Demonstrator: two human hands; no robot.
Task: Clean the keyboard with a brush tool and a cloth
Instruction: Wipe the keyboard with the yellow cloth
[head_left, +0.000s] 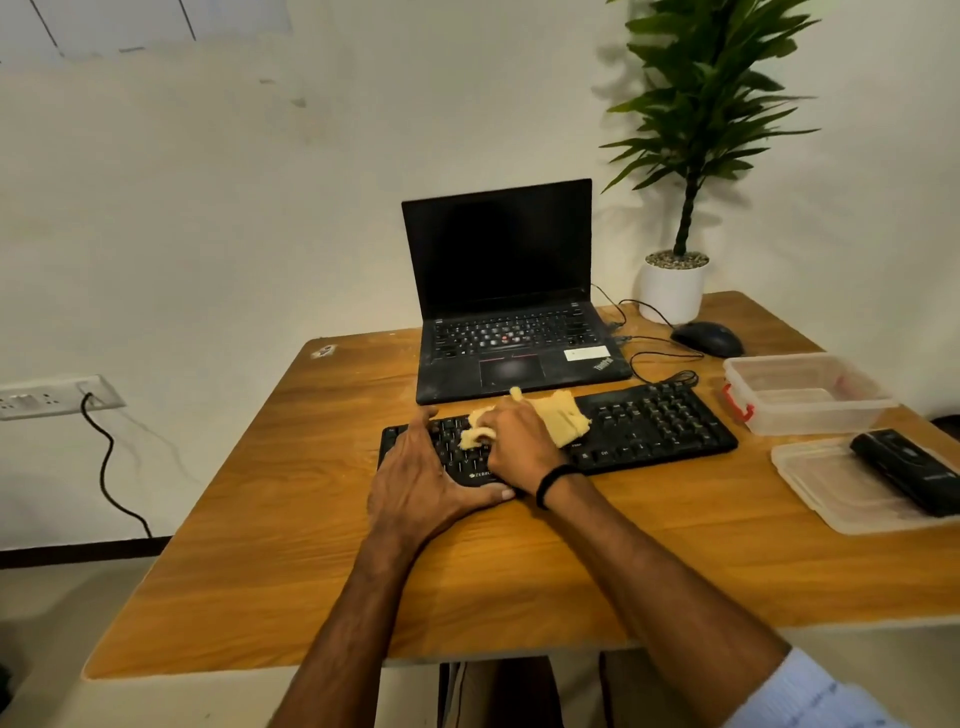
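Keyboard (665, 421): our left hand (431, 478) flat, steadying; right hand (519, 441) clenching cloth (563, 415). Risk: hard scrubbing skids it across desk (322, 571).

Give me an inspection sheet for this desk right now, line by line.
Surface: wooden table.
Job's things: black keyboard before the laptop; yellow cloth on its keys.
Clutter: mouse, open container, lid bearing a black device.
Hands: left hand flat on the keyboard's left end; right hand grips the cloth.
Cables: thin black cables loop beside the laptop.
Surroundings: potted plant, wall socket with cord.
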